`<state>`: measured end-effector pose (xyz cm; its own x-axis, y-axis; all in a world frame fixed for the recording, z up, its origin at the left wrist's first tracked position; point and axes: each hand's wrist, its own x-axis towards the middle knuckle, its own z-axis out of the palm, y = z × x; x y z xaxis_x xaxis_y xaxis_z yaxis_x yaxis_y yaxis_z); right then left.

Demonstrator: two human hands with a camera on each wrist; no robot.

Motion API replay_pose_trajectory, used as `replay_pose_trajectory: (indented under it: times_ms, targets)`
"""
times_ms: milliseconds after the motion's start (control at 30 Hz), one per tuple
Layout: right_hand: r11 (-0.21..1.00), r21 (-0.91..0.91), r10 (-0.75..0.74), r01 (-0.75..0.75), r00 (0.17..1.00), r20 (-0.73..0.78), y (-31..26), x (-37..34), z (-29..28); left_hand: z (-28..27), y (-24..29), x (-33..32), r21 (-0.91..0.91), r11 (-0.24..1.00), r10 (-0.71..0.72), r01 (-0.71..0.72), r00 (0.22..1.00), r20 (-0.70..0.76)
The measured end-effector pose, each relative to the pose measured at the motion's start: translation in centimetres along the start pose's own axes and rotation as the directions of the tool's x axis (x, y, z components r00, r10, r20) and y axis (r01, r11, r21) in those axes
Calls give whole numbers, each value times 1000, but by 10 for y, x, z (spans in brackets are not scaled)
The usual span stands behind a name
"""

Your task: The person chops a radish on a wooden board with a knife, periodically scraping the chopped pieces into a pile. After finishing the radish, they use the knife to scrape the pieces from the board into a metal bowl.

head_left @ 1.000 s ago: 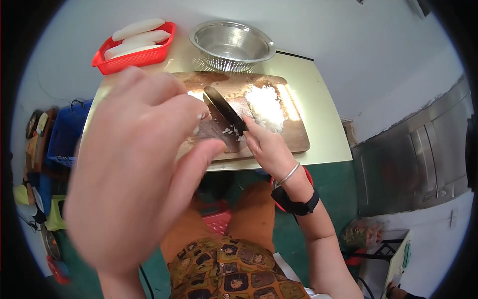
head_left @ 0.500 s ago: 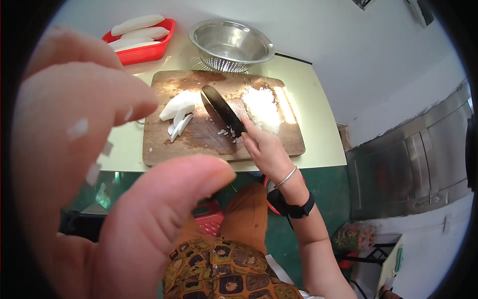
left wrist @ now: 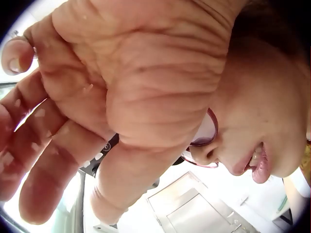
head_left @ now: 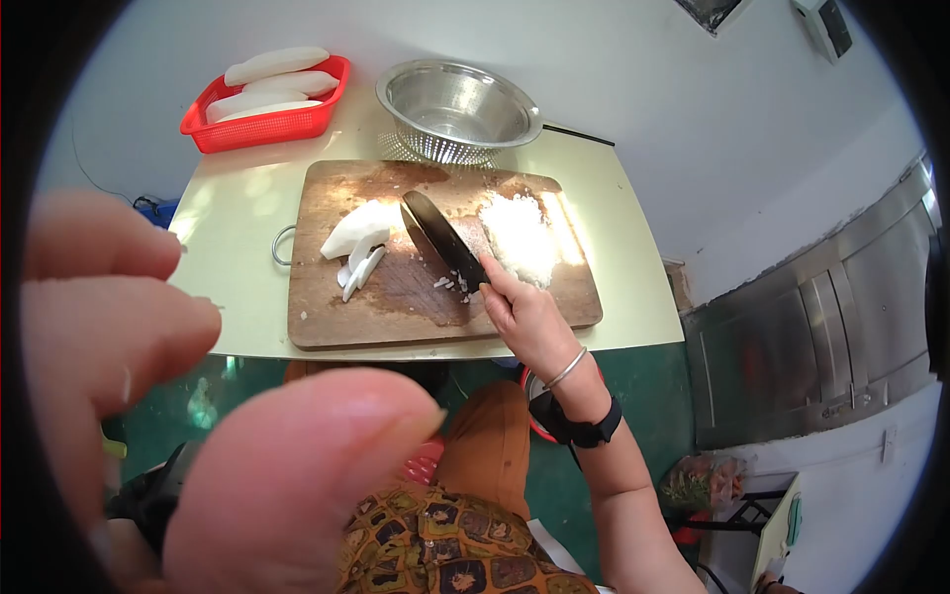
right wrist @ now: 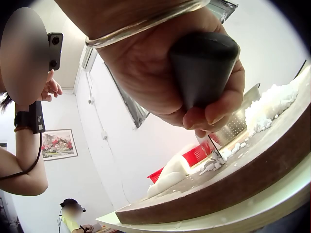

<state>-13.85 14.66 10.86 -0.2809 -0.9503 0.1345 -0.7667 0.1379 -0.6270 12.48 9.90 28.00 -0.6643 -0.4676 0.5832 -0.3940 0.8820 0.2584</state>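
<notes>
My left hand [head_left: 287,465] is raised close in front of the head camera, its fingers loosely bent with nothing between thumb and fingers. In the left wrist view, small white bits cling to its fingers [left wrist: 41,128], near the person's face. On the wooden cutting board [head_left: 341,322], my right hand [head_left: 534,322] grips the black handle of a kitchen knife [head_left: 440,238]. Left of the blade lies a peeled white radish piece [head_left: 348,232] with a few slices [head_left: 363,274] beside it. A heap of finely chopped white radish [head_left: 522,243] sits right of the blade.
Behind the board stand a red plastic basket [head_left: 322,119] with several peeled white radishes and a steel colander [head_left: 450,150]. The board has a metal ring handle [head_left: 281,246] at its left edge. In the right wrist view, another person [right wrist: 73,218] sits in the background.
My left hand has moved from in front of the board to the left and closer to the camera, uncovering the radish piece and slices. My right hand and the knife stay in place.
</notes>
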Motion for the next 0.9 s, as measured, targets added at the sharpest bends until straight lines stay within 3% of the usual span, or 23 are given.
replay_pose_trajectory:
  times_ms: [333, 433, 633, 733, 900]
  targets:
    - [999, -18, -48, 48, 999, -20, 6, 2, 3, -3, 1, 1, -12, 1000, 14, -14, 1000, -14]
    - [1000, -17, 9, -9, 1000, 11, -1, 1, 0, -2, 0, 0, -9, 1000, 18, -18, 1000, -20]
    - [996, 11, -84, 84, 995, -46, 10, 1, 6, -6, -1, -2, -4, 1000, 25, -25, 999, -20]
    - [999, 15, 37, -38, 999, 26, -1, 0, 0, -5, 0, -1, -8, 999, 36, -36, 999, -22]
    - [997, -15, -72, 72, 997, -32, 1, 1, 1, -4, 2, 0, -20, 999, 31, -32, 999, -31]
